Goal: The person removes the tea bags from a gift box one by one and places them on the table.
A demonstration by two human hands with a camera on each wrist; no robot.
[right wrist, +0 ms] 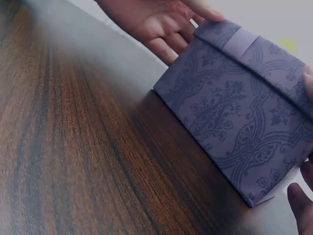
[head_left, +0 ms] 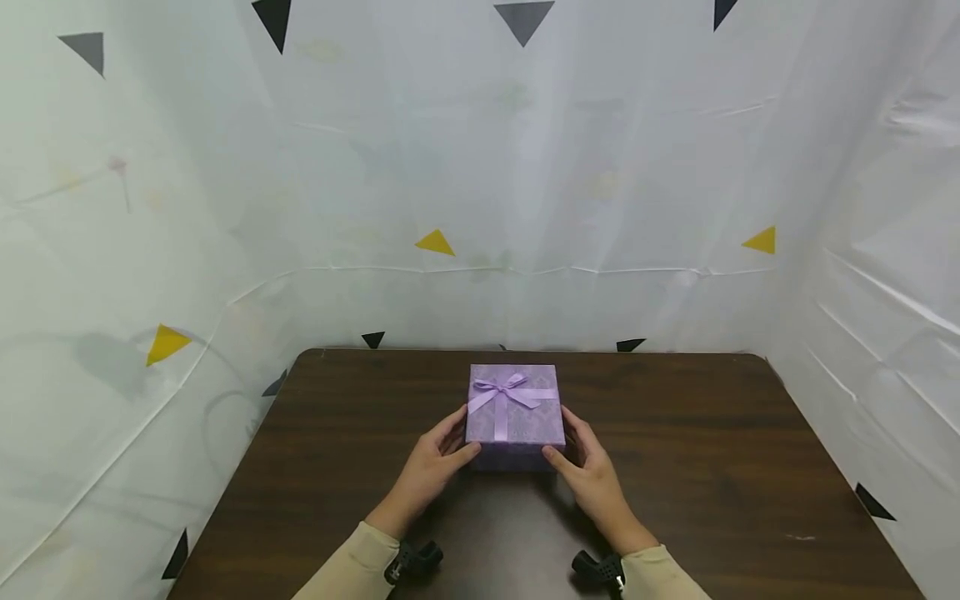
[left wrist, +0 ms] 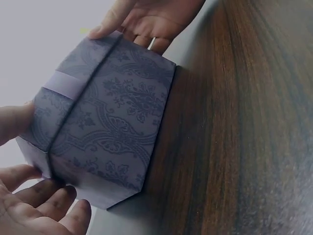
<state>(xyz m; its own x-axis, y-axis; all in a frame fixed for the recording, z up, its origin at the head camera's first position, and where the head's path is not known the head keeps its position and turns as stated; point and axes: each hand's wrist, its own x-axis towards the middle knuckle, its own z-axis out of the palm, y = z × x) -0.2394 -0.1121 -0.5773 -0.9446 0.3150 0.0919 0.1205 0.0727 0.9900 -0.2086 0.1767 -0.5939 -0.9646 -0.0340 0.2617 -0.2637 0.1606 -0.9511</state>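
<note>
A purple gift box [head_left: 517, 460] stands on the brown table, its patterned lid [head_left: 536, 425] on top and a lilac ribbon bow [head_left: 504, 390] across that. My left hand [head_left: 429, 473] holds the box's left side, thumb at the lid's front corner and fingers along the side wall. On the opposite side my right hand [head_left: 597, 485] grips it in the same way. Both wrist views show the front wall with the lid's dark seam; the lower fingers [left wrist: 54, 203] sit against or just beside the side wall. The back of the box is hidden.
The dark wood-grain table [head_left: 360, 433] spreads around the box on all sides. White sheeting [head_left: 525, 167] with black, grey and yellow triangles hangs behind and beside it. Each wrist carries a black strapped device [head_left: 412, 560].
</note>
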